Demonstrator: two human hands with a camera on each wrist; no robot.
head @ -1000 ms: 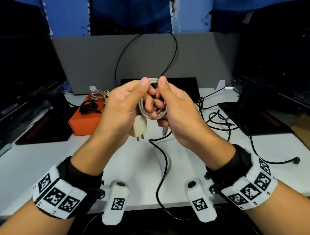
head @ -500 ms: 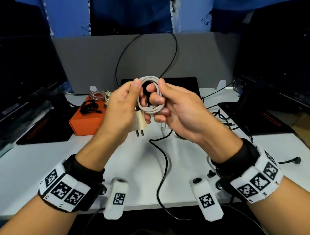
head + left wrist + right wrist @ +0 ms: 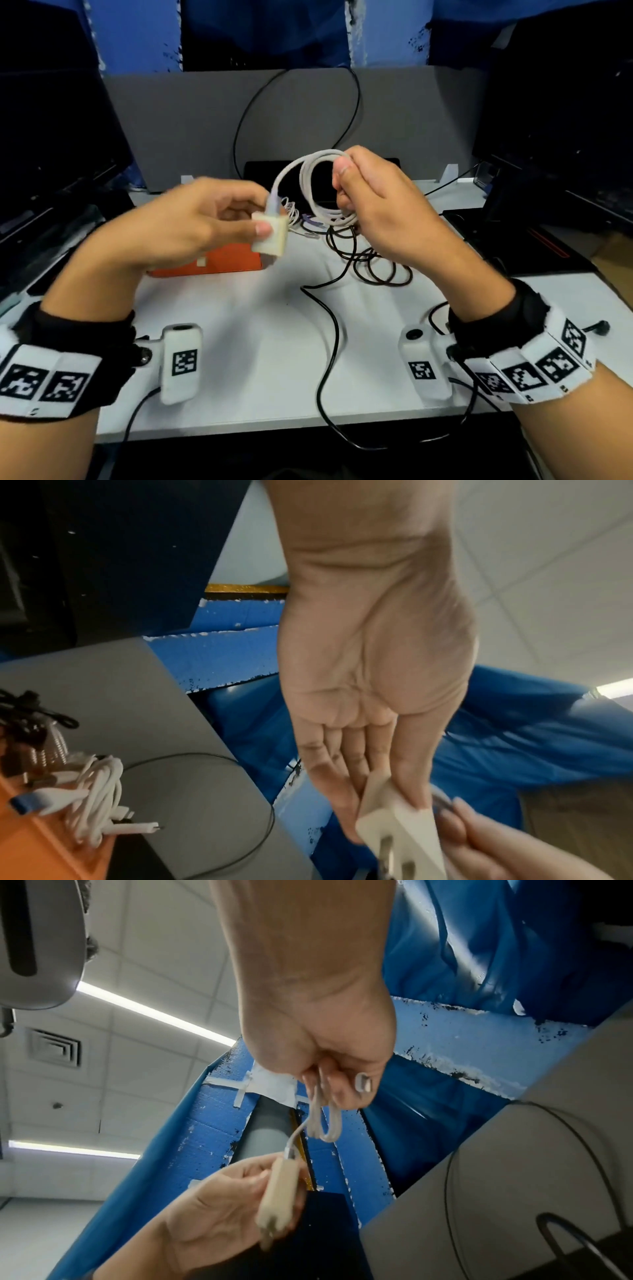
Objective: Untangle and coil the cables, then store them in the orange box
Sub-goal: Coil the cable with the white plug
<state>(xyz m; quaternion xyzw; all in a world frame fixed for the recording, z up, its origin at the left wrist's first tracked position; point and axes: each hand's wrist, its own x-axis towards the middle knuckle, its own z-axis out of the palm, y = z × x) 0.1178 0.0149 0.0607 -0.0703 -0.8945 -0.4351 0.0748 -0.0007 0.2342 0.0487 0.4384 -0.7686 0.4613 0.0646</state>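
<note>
Hands have drawn apart since earlier frame; head view: left hand [image 3: 191, 222] pinches charger [image 3: 270, 236] above orange box [image 3: 226, 265]; right hand [image 3: 373, 212] grips white cable coil [image 3: 317, 185]; left wrist view: fingers [image 3: 342, 785] clamp charger [image 3: 397, 826]; right wrist view: coil [image 3: 325, 1118] clamped in fist.
</note>
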